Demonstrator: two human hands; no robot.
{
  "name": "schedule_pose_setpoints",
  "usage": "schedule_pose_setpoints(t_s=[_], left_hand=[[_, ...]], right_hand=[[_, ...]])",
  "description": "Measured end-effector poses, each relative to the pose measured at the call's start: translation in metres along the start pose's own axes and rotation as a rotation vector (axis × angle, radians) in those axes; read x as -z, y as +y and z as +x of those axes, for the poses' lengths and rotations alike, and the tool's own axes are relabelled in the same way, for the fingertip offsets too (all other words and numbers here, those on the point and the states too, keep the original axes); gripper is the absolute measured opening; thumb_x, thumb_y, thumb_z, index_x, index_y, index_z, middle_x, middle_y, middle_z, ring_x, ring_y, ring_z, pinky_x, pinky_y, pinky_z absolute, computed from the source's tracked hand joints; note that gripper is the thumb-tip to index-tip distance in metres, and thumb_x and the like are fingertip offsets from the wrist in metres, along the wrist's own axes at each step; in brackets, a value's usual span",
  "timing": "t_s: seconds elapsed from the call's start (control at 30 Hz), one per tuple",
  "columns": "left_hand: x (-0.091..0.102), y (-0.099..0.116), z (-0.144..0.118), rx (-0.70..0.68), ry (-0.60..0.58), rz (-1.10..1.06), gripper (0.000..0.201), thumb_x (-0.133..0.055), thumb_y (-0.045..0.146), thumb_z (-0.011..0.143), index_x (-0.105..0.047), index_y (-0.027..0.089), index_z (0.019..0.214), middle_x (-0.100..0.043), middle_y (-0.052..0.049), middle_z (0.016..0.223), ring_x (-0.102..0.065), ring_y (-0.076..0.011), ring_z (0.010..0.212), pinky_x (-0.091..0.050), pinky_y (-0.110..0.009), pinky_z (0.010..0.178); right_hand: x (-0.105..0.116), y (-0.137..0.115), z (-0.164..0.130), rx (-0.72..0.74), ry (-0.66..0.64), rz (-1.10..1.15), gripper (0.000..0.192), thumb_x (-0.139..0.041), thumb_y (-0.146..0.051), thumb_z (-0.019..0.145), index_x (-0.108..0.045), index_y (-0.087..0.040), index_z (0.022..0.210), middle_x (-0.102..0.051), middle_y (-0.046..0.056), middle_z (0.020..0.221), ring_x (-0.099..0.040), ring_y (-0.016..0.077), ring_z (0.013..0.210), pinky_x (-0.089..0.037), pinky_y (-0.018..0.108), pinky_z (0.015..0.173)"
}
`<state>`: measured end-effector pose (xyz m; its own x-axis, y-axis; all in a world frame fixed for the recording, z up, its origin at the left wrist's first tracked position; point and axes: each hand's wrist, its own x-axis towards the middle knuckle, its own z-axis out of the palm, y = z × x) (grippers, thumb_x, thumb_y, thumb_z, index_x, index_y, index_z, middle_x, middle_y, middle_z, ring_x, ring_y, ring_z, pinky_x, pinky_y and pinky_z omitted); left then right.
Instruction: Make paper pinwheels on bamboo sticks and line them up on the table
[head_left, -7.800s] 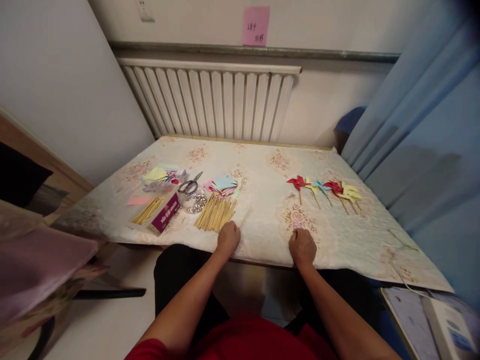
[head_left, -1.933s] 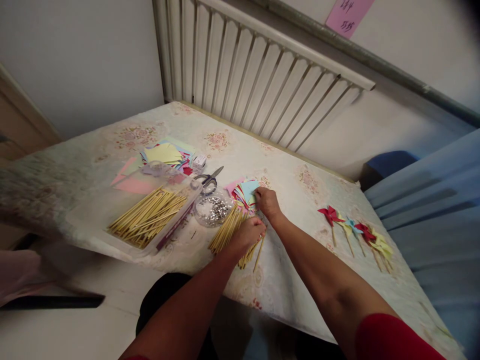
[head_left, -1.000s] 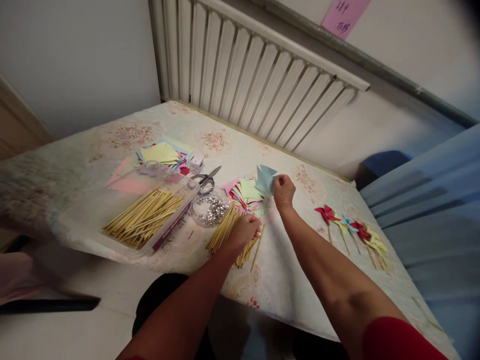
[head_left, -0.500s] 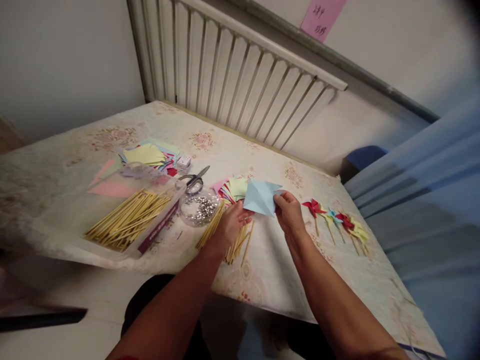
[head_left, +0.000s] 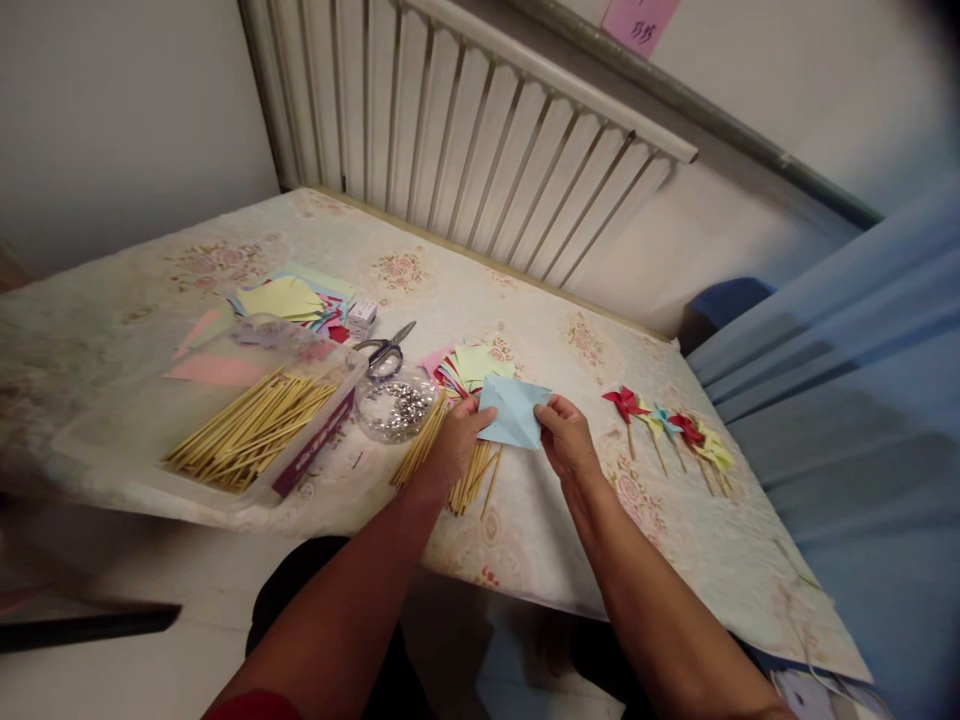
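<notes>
1. Both hands are on one blue paper (head_left: pixel 512 412) square, held just above the table (head_left: pixel 540 330) near its front edge
2. Left hand (head_left: pixel 452 448) pinches the paper's left edge, thumb on top; right hand (head_left: pixel 566 440) pinches the right edge, fingers closed on it
3. The paper shows diagonal creases and sits slightly tilted, its far corner lifted toward the paper stack (head_left: pixel 469 366) behind it
4. Under the left hand lies a loose bundle of sticks (head_left: pixel 461 470), fanned out on the cloth, one stick lying apart at the right
5. Risk, as I judge it: the left wrist hangs so close over those sticks that a careless drag could scatter them or roll a few off the front edge
6. Just left sits a clear dish of pins (head_left: pixel 395 408) with scissors (head_left: pixel 384 352) behind; an elbow swing that way could tip the dish and spill them
7. The paper is thin and gripped at two edges only; pulling the hands apart too hard could tear it along a crease
8. Finished pinwheels (head_left: pixel 667 428) lie in a row well to the right, clear of both hands
9. A tray of sticks (head_left: pixel 251 430) sits far left, overhanging the front edge a little by the look of it, so a knock from the knee could shift it
</notes>
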<state>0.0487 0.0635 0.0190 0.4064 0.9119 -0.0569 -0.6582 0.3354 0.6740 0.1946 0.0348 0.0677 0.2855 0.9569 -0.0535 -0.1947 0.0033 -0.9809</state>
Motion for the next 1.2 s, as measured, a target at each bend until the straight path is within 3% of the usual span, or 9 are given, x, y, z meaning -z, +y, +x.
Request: schedule_pose_setpoints(t_s=[0.13,0.27,0.5,0.77,0.9,1.07,1.2], left_hand=[[-0.003,0.002,-0.001,-0.014,0.024,-0.001,0.043,-0.075,0.030,0.067,-0.066,0.012,0.105,-0.073,-0.008,0.090,-0.066,-0.0211,0.079,-0.048,-0.031,0.074],[-0.006,0.005,-0.001,-0.026,0.062,-0.015,0.044,-0.075,0.028,0.065,-0.066,0.010,0.104,-0.073,-0.009,0.091,-0.066,-0.0227,0.081,-0.048,-0.032,0.074],[0.002,-0.004,0.006,-0.056,-0.001,0.007,0.048,-0.075,0.031,0.067,-0.066,0.010,0.109,-0.072,-0.011,0.096,-0.066,-0.0245,0.087,-0.050,-0.034,0.077],[-0.001,0.001,-0.001,0.001,-0.014,0.022,0.046,-0.073,0.033,0.068,-0.065,0.013,0.109,-0.072,-0.007,0.084,-0.066,-0.0216,0.077,-0.050,-0.031,0.070],[-0.004,0.003,-0.002,0.015,-0.019,0.021,0.036,-0.073,0.033,0.069,-0.066,0.013,0.098,-0.070,-0.005,0.079,-0.064,-0.0177,0.069,-0.048,-0.028,0.066],[-0.002,0.000,0.001,0.002,-0.008,0.040,0.029,-0.069,0.038,0.072,-0.063,0.014,0.087,-0.067,-0.003,0.077,-0.060,-0.0144,0.066,-0.046,-0.026,0.063],[-0.003,0.003,-0.001,-0.038,0.049,0.111,0.030,-0.069,0.034,0.072,-0.060,0.015,0.094,-0.066,-0.003,0.083,-0.060,-0.0142,0.069,-0.046,-0.026,0.065]], right_hand=[[0.000,0.004,-0.003,-0.031,-0.039,0.101,0.026,-0.077,-0.030,0.064,-0.066,-0.018,0.084,-0.068,-0.001,0.072,-0.059,0.0129,0.062,-0.049,0.025,0.062],[-0.002,0.006,-0.006,-0.063,-0.077,0.162,0.032,-0.079,-0.033,0.065,-0.067,-0.018,0.092,-0.073,0.003,0.087,-0.066,0.0173,0.077,-0.054,0.029,0.073],[-0.011,0.008,-0.010,-0.149,-0.135,0.159,0.039,-0.082,-0.028,0.060,-0.066,-0.016,0.094,-0.074,0.003,0.086,-0.069,0.0206,0.080,-0.056,0.032,0.076],[-0.017,0.016,-0.008,-0.157,0.007,0.137,0.043,-0.082,-0.017,0.053,-0.065,-0.016,0.092,-0.075,0.002,0.081,-0.069,0.0198,0.071,-0.057,0.032,0.073],[-0.016,0.016,-0.007,-0.136,0.090,0.100,0.040,-0.080,-0.015,0.051,-0.067,-0.015,0.088,-0.074,0.001,0.076,-0.067,0.0183,0.065,-0.056,0.032,0.069],[-0.012,0.012,-0.006,-0.036,0.188,-0.037,0.033,-0.079,-0.018,0.053,-0.068,-0.014,0.084,-0.072,0.000,0.072,-0.063,0.0146,0.061,-0.052,0.027,0.065],[-0.007,0.010,-0.003,0.029,0.214,-0.103,0.032,-0.078,-0.019,0.055,-0.068,-0.015,0.085,-0.072,-0.001,0.074,-0.062,0.0143,0.062,-0.051,0.026,0.065]])
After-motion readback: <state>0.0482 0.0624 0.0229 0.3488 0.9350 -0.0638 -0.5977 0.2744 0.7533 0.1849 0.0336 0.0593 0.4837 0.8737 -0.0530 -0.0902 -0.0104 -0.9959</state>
